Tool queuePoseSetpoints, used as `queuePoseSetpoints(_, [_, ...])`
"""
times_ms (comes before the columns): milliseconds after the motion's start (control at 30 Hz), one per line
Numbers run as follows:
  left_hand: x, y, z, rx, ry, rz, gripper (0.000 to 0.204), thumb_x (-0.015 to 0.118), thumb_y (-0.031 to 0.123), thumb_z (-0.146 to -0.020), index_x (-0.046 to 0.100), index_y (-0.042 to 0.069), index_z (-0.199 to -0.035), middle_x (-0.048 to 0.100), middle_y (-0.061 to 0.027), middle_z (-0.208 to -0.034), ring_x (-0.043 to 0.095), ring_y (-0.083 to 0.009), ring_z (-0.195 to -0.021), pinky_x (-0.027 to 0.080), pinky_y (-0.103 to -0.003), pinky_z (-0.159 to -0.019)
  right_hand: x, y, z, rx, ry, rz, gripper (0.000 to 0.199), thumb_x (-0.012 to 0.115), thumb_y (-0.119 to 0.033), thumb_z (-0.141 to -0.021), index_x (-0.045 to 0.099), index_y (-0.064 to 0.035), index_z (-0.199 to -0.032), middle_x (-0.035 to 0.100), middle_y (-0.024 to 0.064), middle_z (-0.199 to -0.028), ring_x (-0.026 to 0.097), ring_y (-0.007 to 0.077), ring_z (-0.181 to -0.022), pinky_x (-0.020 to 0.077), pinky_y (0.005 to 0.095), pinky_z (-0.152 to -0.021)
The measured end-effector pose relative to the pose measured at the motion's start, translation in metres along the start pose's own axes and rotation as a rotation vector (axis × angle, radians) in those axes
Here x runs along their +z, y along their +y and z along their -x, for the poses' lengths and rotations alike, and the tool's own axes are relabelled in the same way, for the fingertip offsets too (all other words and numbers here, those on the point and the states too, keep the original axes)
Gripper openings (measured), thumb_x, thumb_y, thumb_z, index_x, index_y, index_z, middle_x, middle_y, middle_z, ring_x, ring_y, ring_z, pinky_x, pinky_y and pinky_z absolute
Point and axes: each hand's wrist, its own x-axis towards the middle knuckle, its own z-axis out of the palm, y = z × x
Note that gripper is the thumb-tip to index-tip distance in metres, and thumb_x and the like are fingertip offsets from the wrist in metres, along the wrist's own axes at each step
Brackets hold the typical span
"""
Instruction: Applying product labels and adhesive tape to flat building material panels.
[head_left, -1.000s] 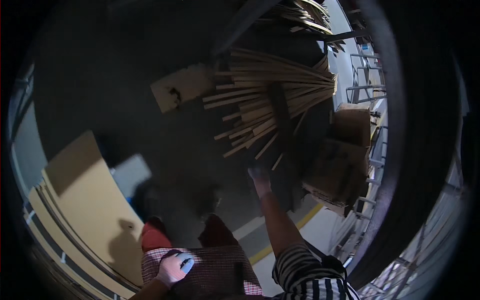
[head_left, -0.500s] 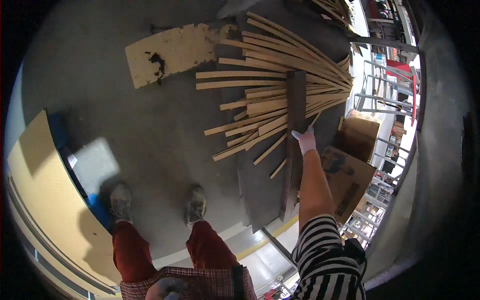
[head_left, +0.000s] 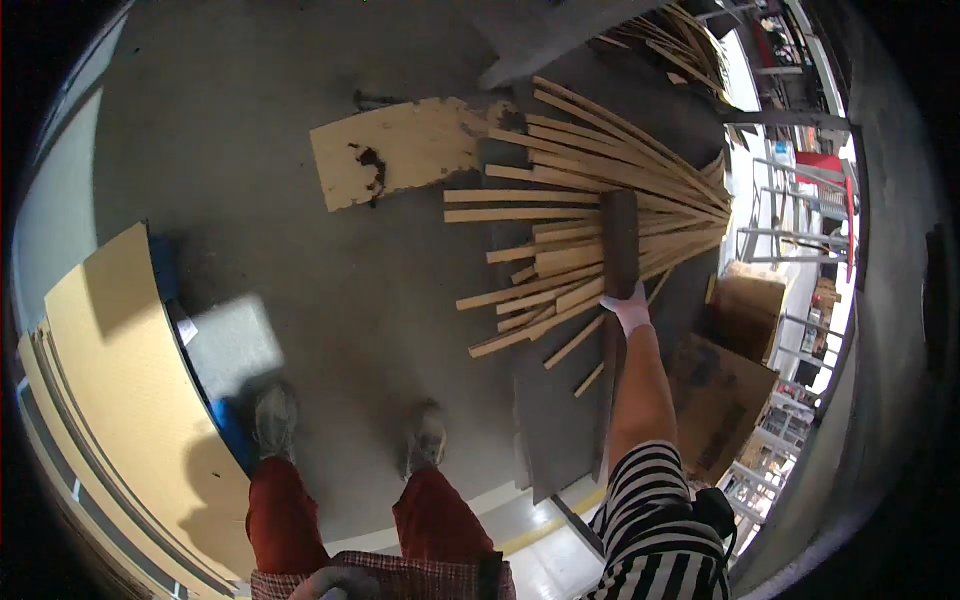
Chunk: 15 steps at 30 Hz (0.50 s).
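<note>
My right hand (head_left: pixel 630 312), in a pale glove, grips the edge of a long dark brown board (head_left: pixel 620 240) at the end of my stretched arm. The board points away from me, and its far end lies across a fan of thin wooden strips (head_left: pixel 570 208). My hand and forearm hide part of its near length. Against the checked cloth at my waist, my left hand (head_left: pixel 338 582) shows only in part at the lower edge; its fingers cannot be made out.
Cardboard boxes (head_left: pixel 722 405) stand right of my arm. A torn pale sheet (head_left: pixel 395 150) with a dark mark lies on the floor ahead. To my left is a large pale panel (head_left: pixel 120 370) beside something blue. A grey beam (head_left: pixel 570 35) crosses at the top, with more strips (head_left: pixel 690 50) beyond.
The view has shifted, so the floor, strips and boxes sit lower and further right. My right hand stays on the dark board, now nearer its far end. The left hand stays at my waist.
</note>
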Motion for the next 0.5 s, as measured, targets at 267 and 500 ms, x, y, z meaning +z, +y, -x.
queuePoseSetpoints(267, [0.001, -0.001, 0.017, 0.041, -0.01, -0.03, 0.028, 0.052, 0.007, -0.101, 0.06, 0.001, -0.127, 0.065, -0.0144, -0.119, 0.063, -0.0267, -0.108, 0.051, -0.037, -0.094, 0.066, -0.106, 0.149, -0.275, -0.193, 0.527, 0.087, 0.089, -0.042, -0.057, 0.057, -0.0004, -0.126, 0.062, 0.0241, -0.122, 0.058, 0.0388, -0.116, 0.0472, 0.0452, -0.1])
queuePoseSetpoints(500, [-0.012, -0.109, 0.01, -0.16, 0.138, 0.21, 0.041, 0.06, 0.013, -0.098, 0.053, -0.001, -0.137, 0.066, -0.0135, -0.115, 0.066, -0.0238, -0.103, 0.053, -0.035, -0.088, 0.066, -0.182, 0.386, -0.584, -0.412, 0.515, 0.068, 0.089, -0.039, -0.058, 0.064, -0.0023, -0.11, 0.065, 0.0232, -0.106, 0.062, 0.0404, -0.105, 0.0509, 0.0464, -0.093])
